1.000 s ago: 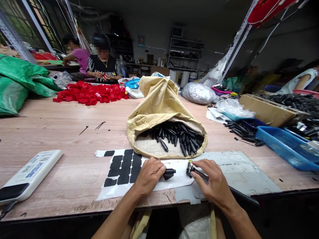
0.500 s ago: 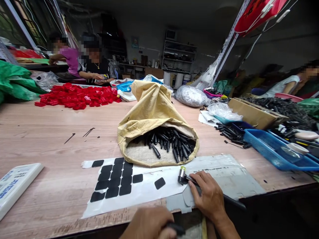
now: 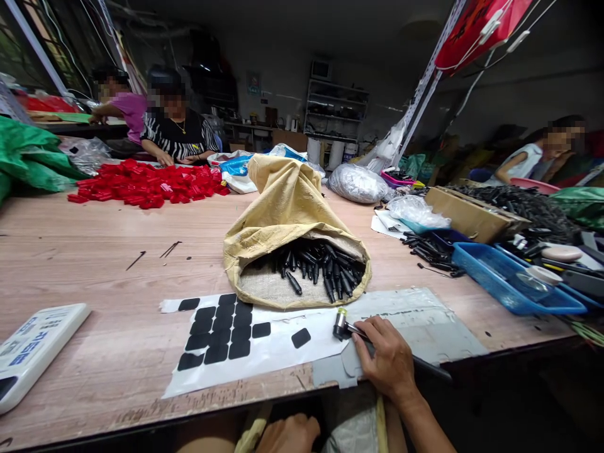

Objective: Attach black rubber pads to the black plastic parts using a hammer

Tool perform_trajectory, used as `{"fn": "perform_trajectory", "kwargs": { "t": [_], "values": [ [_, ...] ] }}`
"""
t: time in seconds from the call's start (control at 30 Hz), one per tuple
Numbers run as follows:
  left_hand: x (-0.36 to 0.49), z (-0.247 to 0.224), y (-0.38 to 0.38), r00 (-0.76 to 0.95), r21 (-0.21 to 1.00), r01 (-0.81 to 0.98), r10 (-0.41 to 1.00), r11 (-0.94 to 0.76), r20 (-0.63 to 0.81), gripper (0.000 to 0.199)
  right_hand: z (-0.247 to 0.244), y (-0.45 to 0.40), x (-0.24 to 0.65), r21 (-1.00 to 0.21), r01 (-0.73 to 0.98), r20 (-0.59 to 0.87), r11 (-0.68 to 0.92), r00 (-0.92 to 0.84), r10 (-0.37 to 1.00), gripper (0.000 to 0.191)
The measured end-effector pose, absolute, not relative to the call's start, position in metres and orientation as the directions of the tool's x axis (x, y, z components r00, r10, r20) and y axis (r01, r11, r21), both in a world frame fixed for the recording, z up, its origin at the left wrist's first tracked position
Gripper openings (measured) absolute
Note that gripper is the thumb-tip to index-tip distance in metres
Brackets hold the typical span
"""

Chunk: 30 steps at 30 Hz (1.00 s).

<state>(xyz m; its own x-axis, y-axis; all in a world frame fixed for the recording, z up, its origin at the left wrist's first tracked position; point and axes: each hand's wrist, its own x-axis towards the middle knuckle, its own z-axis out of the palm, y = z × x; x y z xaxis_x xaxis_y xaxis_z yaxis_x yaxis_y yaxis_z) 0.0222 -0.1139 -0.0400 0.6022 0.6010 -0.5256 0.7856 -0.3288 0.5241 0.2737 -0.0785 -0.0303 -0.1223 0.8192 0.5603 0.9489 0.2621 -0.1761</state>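
Observation:
My right hand (image 3: 387,360) is closed around the dark handle of a small hammer (image 3: 340,326). The hammer's metal head has a yellow-green tip and rests over the grey sheet (image 3: 419,314) near the table's front edge. My left hand (image 3: 290,434) is low at the bottom of the view, below the table edge, by a pale sack (image 3: 356,421). Its fingers are curled and mostly hidden, so what they hold does not show. Ahead, a yellow woven sack (image 3: 292,207) lies with its mouth toward me, and several black tapered parts (image 3: 325,267) spill inside it.
Black rounded squares (image 3: 219,336) lie on a white sheet (image 3: 278,365). At left are a white scale-like box (image 3: 42,346) and a red pile of parts (image 3: 151,182). Blue trays (image 3: 509,283) and a cardboard box (image 3: 472,214) stand at right. Co-workers sit beyond.
My left hand, holding a black part half a second ago, has dropped lower toward the pale sack, and that part no longer shows. My right hand still grips the hammer. The view has shifted slightly.

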Motion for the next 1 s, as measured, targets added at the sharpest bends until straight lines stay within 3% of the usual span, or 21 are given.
{"fn": "perform_trajectory", "kwargs": {
  "t": [0.1,0.2,0.3,0.4,0.6,0.8,1.0],
  "values": [
    [0.020,-0.002,-0.092,0.725,0.704,0.566,0.665,-0.429,-0.178,0.017,-0.031,-0.079,0.274,-0.177,0.947,0.555,0.267,-0.128,0.822,0.014],
    [0.022,0.028,-0.040,0.529,0.586,0.654,0.843,-0.478,0.098,0.023,-0.032,-0.078,0.275,-0.173,0.946,0.567,0.274,-0.132,0.813,0.014],
    [0.025,0.035,0.024,0.434,0.397,0.774,0.869,-0.494,0.236,0.032,-0.034,-0.078,0.276,-0.168,0.945,0.576,0.281,-0.138,0.806,0.014],
    [0.027,0.024,0.067,0.502,0.287,0.781,0.831,-0.554,0.240,0.036,-0.034,-0.079,0.277,-0.171,0.944,0.571,0.283,-0.139,0.809,0.015],
    [0.027,0.014,0.076,0.534,0.273,0.780,0.826,-0.564,0.181,0.017,-0.034,-0.079,0.278,-0.179,0.948,0.559,0.263,-0.122,0.820,0.017],
    [0.015,0.028,0.039,0.586,0.472,0.656,0.792,-0.589,0.174,0.018,-0.032,-0.080,0.278,-0.196,0.952,0.546,0.236,-0.094,0.832,0.021],
    [0.005,0.003,0.002,0.568,0.586,0.598,0.805,-0.547,0.171,0.016,-0.029,-0.080,0.277,-0.194,0.953,0.518,0.233,-0.102,0.849,0.013]
  ]
}}
